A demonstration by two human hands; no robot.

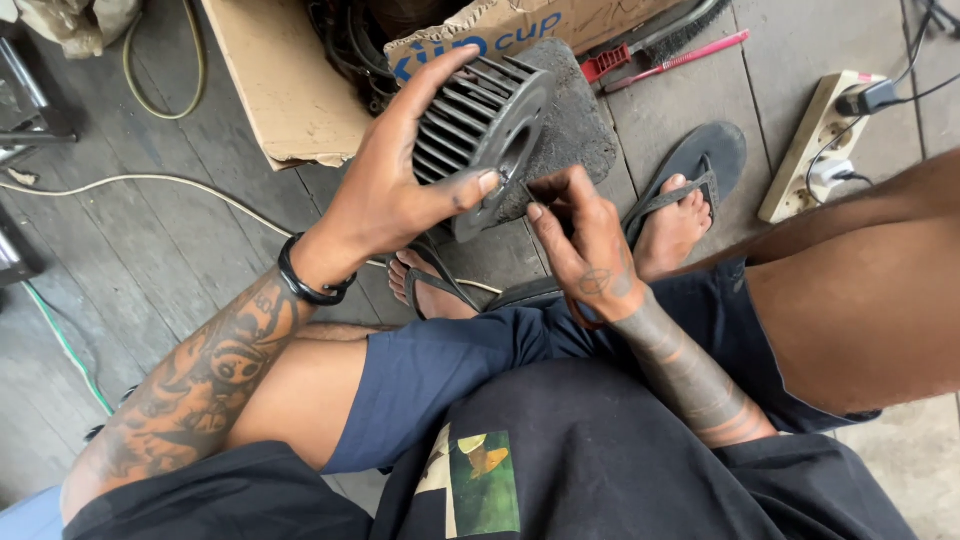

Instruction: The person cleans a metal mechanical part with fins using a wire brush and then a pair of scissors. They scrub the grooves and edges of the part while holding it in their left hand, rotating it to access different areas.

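A rough home workshop: worn plank floor (150,250), torn cardboard box (290,90), power strip (815,150), loose cables (160,180).

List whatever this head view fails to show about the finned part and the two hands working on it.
- Finned cylindrical part: its far side and lower rim are hidden by the left hand and its thumb.
- Right hand: whatever its fingertips pinch at the part's flange is too small and covered by the fingers to tell.
- Cardboard box: its top is cut off by the upper edge.
- Power strip: its cables run off the right edge.
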